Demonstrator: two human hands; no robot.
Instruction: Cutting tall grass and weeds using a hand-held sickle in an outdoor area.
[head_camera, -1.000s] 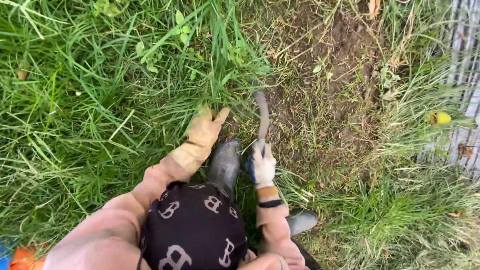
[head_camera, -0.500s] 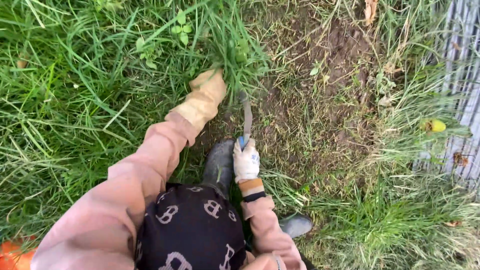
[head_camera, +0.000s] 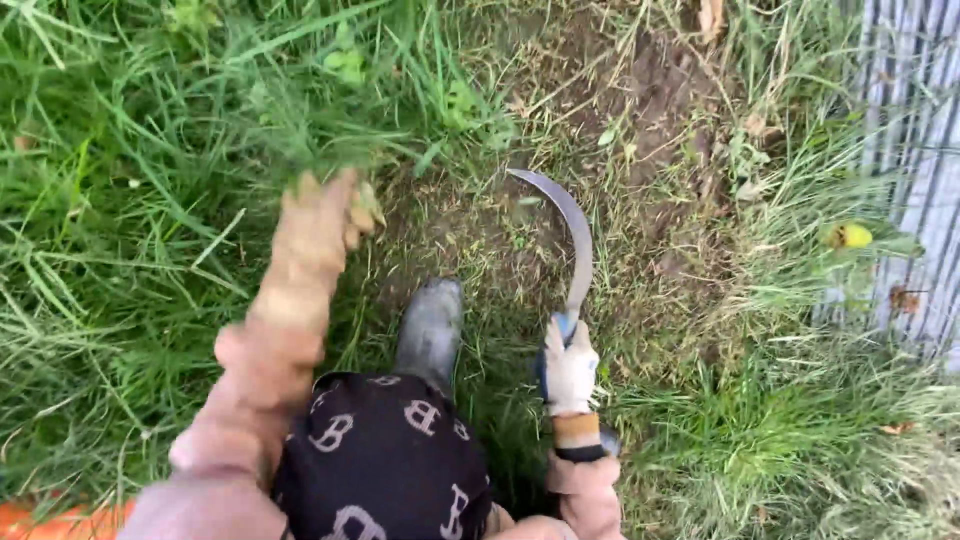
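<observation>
Both hands are gloved. Left hand (head_camera: 320, 215), in a tan glove and blurred, is closed around a tuft of long grass (head_camera: 300, 130) at the edge of the thick growth. Right hand (head_camera: 570, 365), in a white glove, grips the handle of a sickle (head_camera: 572, 235), its curved blade arching over bare soil (head_camera: 640, 110). A grey boot (head_camera: 432, 325) stands between the hands.

Ground (head_camera: 640, 90): bare soil patch, tall grass (head_camera: 130, 200) left, yellow fruit (head_camera: 846, 236) right.
</observation>
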